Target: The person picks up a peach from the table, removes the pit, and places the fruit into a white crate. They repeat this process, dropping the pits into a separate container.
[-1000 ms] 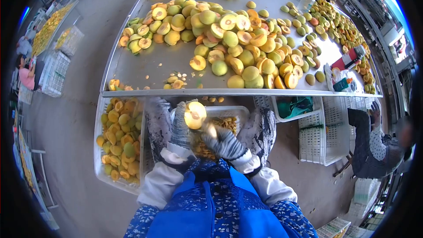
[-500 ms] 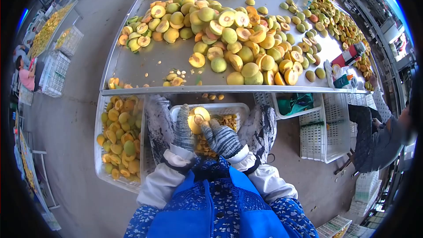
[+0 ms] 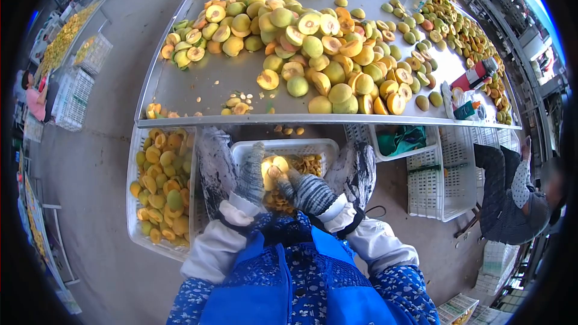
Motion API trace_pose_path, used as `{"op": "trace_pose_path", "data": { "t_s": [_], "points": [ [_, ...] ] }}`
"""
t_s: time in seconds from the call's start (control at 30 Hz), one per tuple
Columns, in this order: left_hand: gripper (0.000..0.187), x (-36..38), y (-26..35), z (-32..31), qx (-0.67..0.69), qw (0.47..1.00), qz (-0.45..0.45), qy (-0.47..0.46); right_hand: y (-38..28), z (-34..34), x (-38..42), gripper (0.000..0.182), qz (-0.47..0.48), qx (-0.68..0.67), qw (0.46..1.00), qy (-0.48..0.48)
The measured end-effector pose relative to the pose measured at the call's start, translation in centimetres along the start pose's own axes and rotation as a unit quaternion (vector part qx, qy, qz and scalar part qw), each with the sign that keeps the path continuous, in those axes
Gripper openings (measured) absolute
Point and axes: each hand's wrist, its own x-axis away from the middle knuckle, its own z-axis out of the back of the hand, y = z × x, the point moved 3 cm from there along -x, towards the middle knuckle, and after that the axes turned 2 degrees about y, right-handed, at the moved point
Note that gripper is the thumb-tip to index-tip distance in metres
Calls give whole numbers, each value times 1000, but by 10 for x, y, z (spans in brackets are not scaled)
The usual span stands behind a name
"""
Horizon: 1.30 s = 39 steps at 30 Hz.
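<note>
Basket (image 3: 328, 147) holds pits; crate (image 3: 133, 222) holds peach halves (image 3: 159, 186).

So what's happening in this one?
A person in striped gloves holds a halved peach in the left hand while the right hand works at its cut face, over a white crate of pits on their lap. A metal table ahead is heaped with peach halves; another crate of halves sits to the left.
</note>
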Motion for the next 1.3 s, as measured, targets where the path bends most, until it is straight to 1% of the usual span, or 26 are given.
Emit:
{"op": "trace_pose_path", "data": {
  "t_s": [0.03, 0.07, 0.13, 0.17, 0.27, 0.33, 0.37, 0.4, 0.43, 0.47, 0.53, 0.57, 0.6, 0.63, 0.67, 0.7, 0.73, 0.8, 0.83, 0.87, 0.9, 0.93, 1.03, 1.17, 1.2, 1.3],
  "points": [
    [44, 0, -5, 3, 2, 992, 70, -101, 3, 0, 0, 59, -15, -7, 1000, -22],
    [44, 0, -7, 9, 4, 992, 72, -100, 7, 0, 1, 63, -30, -14, 998, -46],
    [43, -5, 11, 2, -67, 972, 36, -222, 24, -7, -1, 61, 6, -55, 997, -53],
    [41, -14, -3, 6, -202, 954, 12, -223, 28, -9, -4, 59, 16, -118, 991, -66],
    [40, -18, -2, -1, -203, 970, 52, -126, 37, -30, -11, 45, 43, -214, 974, -58],
    [38, -6, -3, -6, -171, 983, 10, -71, 41, -48, -12, 48, 170, -265, 949, 17],
    [37, 0, -1, -9, -74, 997, 0, -24, 36, -51, -8, 57, 308, -55, 941, 133],
    [36, 9, -1, -8, 22, 999, -8, 29, 26, -59, -12, 49, 90, -238, 966, -36],
    [22, 8, 9, -10, -78, 985, -134, 74, 18, -55, -12, 45, 103, -183, 977, -30],
    [22, 9, 15, -11, -81, 985, -133, 74, 14, -52, -12, 41, 116, -127, 985, -20],
    [18, 17, 54, -28, -63, 997, -43, 14, 14, -48, -8, 39, 151, -174, 973, 1],
    [18, 19, 82, -42, -315, 945, -86, -31, 14, -44, -4, 36, 185, -219, 958, 19],
    [18, 19, 80, -48, -312, 945, -87, -32, 15, -41, 0, 36, 184, -217, 959, 20],
    [19, 18, 73, -50, -143, 988, 20, 48, 14, -36, 4, 36, 195, -201, 960, 26],
    [24, 16, 65, -51, 32, 984, 126, 124, 14, -32, 5, 37, 207, -186, 960, 32],
    [24, 18, 65, -56, 95, 983, 111, 113, 10, -30, 3, 42, 295, -136, 937, 127],
    [24, 21, 63, -62, 98, 982, 111, 115, 11, -34, 7, 42, 296, -135, 938, 124],
    [22, 28, 74, -73, -7, 986, -41, 164, 11, -36, 9, 47, 204, -116, 965, 117],
    [22, 26, 68, -70, -56, 982, -80, 159, 11, -36, 9, 53, 232, -108, 955, 149],
    [20, 22, 61, -65, -145, 975, -85, 147, 12, -34, 14, 50, 177, -63, 973, 134],
    [21, 25, 67, -66, -202, 959, -150, 129, 51, -75, 4, 48, 135, -268, 949, 100],
    [23, 26, 74, -70, -264, 934, -211, 119, 80, -118, -18, 47, 83, -459, 883, 46],
    [19, 23, 77, -72, -237, 945, -196, 109, 41, -57, -2, 46, 169, -223, 958, 65],
    [16, 11, 56, -62, -215, 961, -156, 81, 32, -33, 1, 44, 209, -140, 967, 42],
    [19, 13, 67, -58, -272, 944, -169, 76, 30, -32, 1, 44, 214, -125, 968, 41],
    [21, 15, 89, -57, -252, 934, -224, 117, 22, -35, -2, 43, 235, -70, 967, 64]
  ]
}}
